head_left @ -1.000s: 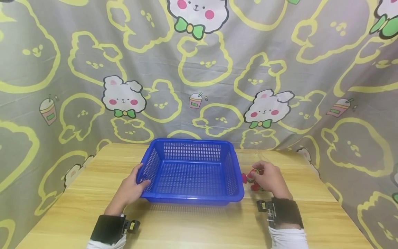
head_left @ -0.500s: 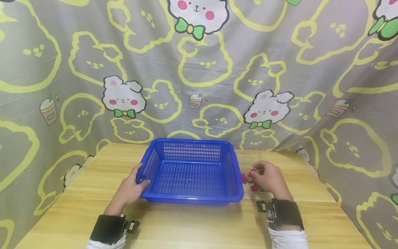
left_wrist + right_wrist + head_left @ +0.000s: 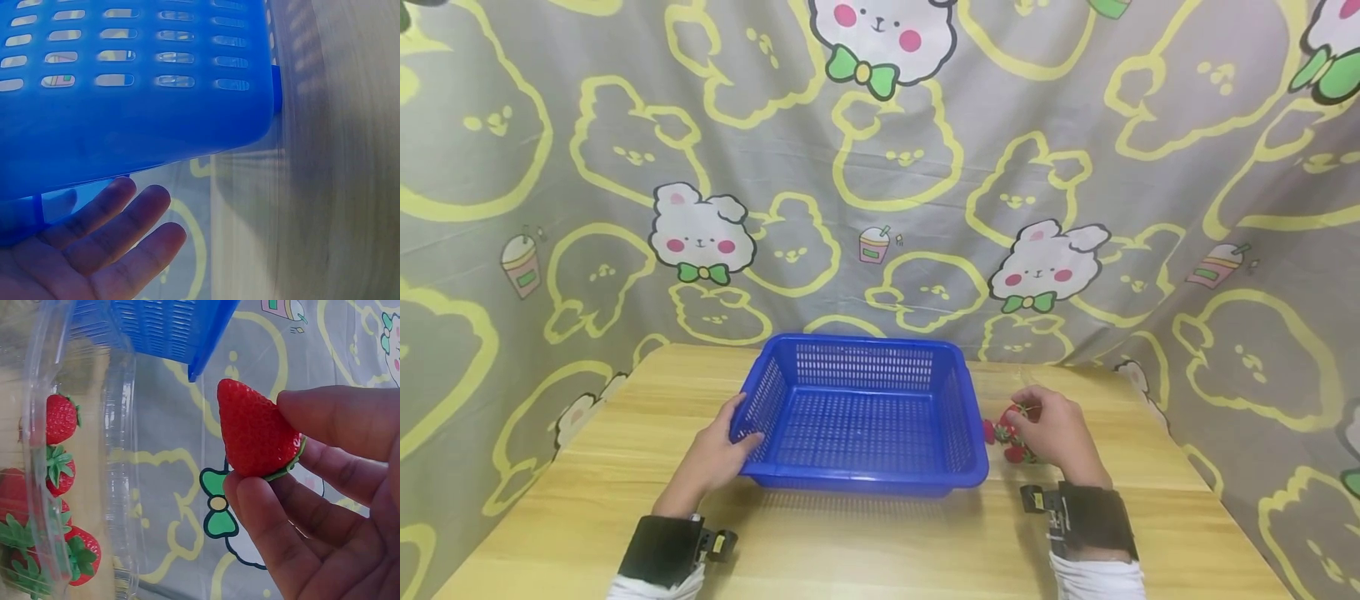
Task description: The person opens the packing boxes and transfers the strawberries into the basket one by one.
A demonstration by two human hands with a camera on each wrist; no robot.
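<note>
A blue perforated plastic basket (image 3: 880, 478) sits on the table, its bottom bare. At its left end, my left hand (image 3: 718, 454) grips the rim, with the thumb over the inner side. The left wrist view shows its fingers (image 3: 119, 244) under the rim, outside the wall. To the right of the basket, my right hand (image 3: 1054, 429) pinches a red strawberry (image 3: 255, 431) between thumb and fingertips, clear of the surface. Several more strawberries (image 3: 61, 419) lie in a transparent plastic box (image 3: 119, 412), best seen in the right wrist view.
The wood-grain table (image 3: 865, 558) carries the basket and the box. A grey curtain (image 3: 805, 150) with rabbit and bear patterns hangs behind and on both sides. Each forearm wears a black strap (image 3: 1097, 521) with a small camera.
</note>
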